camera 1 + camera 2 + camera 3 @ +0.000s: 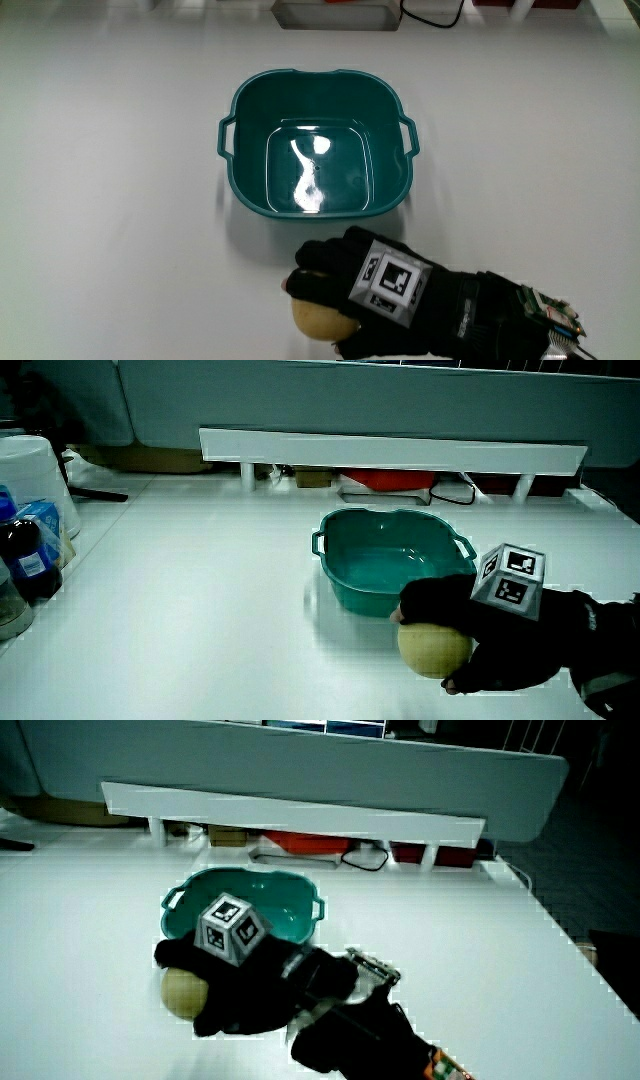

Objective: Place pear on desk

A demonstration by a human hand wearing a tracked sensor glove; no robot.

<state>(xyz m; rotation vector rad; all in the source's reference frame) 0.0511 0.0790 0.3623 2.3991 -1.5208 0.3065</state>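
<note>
1. Gloved and curled, my hand [385, 292] is wrapped over the pear [318, 318], fingers [425, 600] clamped across the top of it.
2. Yellow fruit pokes out under my palm in both side views, low against the white desk [120, 200], nearer to me than the basin.
3. Next out sits the teal basin [318, 140], just past my fingertips.
4. Farthest off, the low partition [390, 448] runs along the desk's edge.

No readable text; the cube [388, 279] on the hand [375, 295] bears only patterns.
</note>
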